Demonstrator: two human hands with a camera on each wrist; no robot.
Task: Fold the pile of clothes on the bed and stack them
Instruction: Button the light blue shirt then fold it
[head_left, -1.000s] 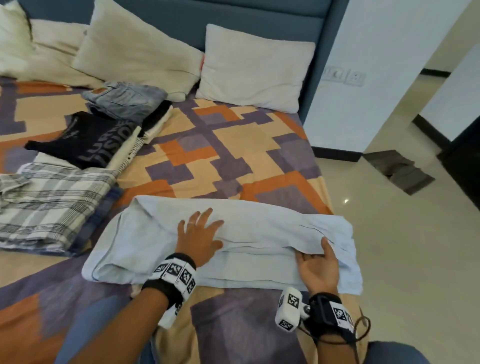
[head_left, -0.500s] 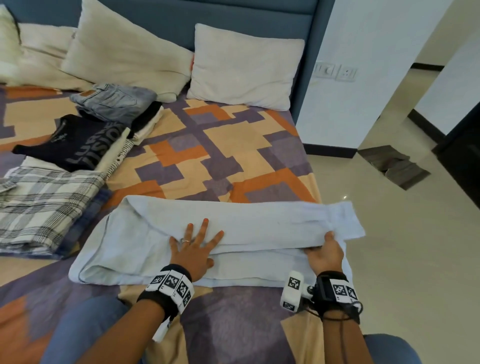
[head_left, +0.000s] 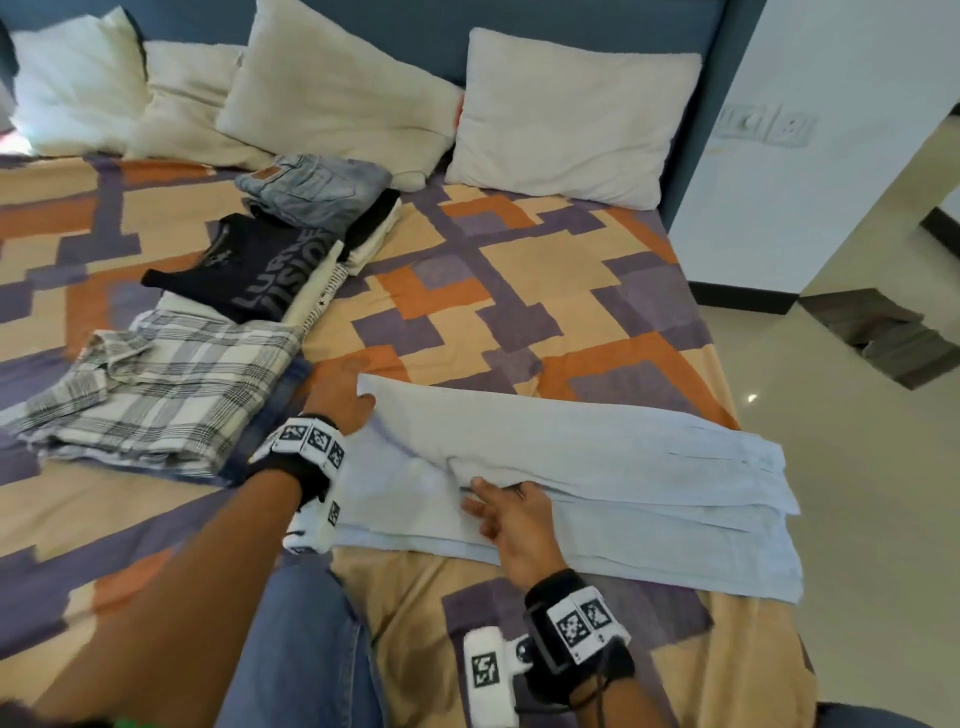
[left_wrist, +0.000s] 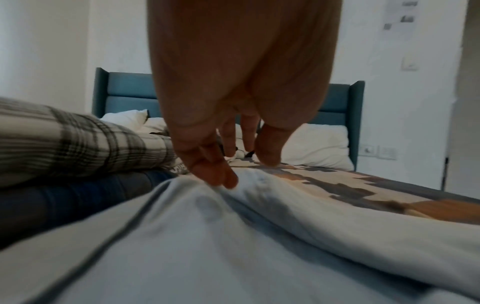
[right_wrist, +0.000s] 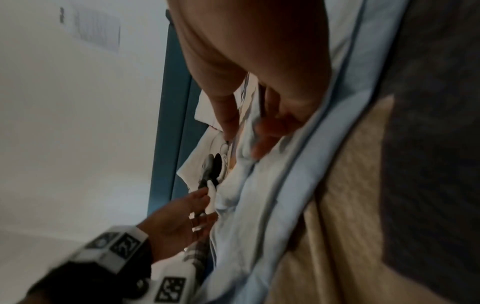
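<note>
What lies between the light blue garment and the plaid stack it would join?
Nothing visible: the light blue garment lies beside the plaid shirt stack, with only the left hand at its near end.

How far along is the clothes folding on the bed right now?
Done: plaid shirt, black printed tee and grey jeans lie folded. In hand: the light blue garment, a long strip; left hand holds its end, right hand rests mid-length. Left: folding it shorter, then stacking.
</note>
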